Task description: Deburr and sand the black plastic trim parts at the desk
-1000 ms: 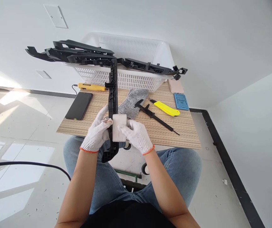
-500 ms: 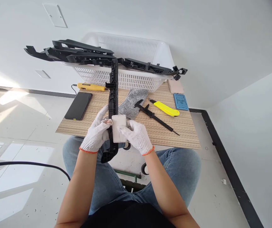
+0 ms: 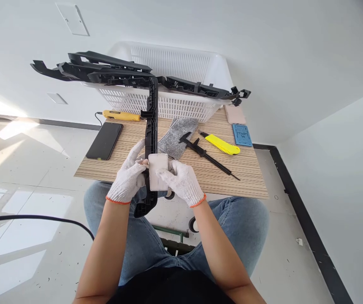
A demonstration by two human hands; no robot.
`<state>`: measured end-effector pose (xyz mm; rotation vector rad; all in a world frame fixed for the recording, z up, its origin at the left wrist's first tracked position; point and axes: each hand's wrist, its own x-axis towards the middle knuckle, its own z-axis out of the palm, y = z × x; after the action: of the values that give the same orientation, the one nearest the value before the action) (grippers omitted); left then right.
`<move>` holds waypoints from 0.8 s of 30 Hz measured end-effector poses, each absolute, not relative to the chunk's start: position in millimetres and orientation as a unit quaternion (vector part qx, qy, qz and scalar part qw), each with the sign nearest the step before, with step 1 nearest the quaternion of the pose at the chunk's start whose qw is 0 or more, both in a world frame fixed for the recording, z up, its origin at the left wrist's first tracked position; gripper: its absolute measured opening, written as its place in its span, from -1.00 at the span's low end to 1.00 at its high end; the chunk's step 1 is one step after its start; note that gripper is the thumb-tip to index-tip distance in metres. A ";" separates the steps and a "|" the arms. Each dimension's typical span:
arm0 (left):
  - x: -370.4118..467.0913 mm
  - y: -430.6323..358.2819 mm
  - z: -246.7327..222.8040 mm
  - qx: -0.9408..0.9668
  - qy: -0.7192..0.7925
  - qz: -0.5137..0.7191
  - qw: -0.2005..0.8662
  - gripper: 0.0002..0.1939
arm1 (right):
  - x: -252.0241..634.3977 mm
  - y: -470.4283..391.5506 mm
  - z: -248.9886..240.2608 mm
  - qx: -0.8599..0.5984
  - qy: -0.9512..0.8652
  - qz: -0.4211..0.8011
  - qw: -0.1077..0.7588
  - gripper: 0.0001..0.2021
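A long black plastic part (image 3: 151, 126) stands lengthwise in front of me, its lower end over my lap. My left hand (image 3: 128, 175), in a white knit glove with an orange cuff, is wrapped round the part from the left. Against the part's right side lies a flat white block (image 3: 158, 172). My right hand (image 3: 181, 179), gloved the same way, grips this block from the right, thumb on its face and fingers partly hidden behind it.
A white basket (image 3: 181, 102) holds several black parts (image 3: 112, 69). On the table (image 3: 241, 181) lie a phone (image 3: 104, 141), a yellow tool (image 3: 121, 115), a grey cloth (image 3: 177, 135), black calipers (image 3: 207, 157), a yellow knife (image 3: 222, 144), a blue block (image 3: 242, 135) and a pinkish block (image 3: 234, 114).
The white block and my right fingertips have shifted very slightly to the left. My left hand keeps its hold on the black part.
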<state>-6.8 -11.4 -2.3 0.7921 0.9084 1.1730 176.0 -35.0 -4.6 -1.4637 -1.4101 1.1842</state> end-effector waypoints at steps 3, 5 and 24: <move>-5.8 -11.0 -2.3 0.349 0.394 0.532 0.664 -0.19 | 173.5 -34.4 -6.2 -0.591 -0.545 0.452 0.386 -0.62; -6.2 -10.7 -3.0 0.352 0.389 0.538 0.660 -0.18 | 170.6 -34.3 -7.4 -0.613 -0.518 0.435 0.408 -0.63; -10.1 -12.3 -8.1 0.380 0.371 0.498 0.685 -0.08 | 173.7 -33.0 -4.6 -0.583 -0.478 0.507 0.418 -0.61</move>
<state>-10.1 -12.3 -8.1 0.8523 0.8306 1.1154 173.7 -33.0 -4.6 -1.4629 -1.1994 1.2728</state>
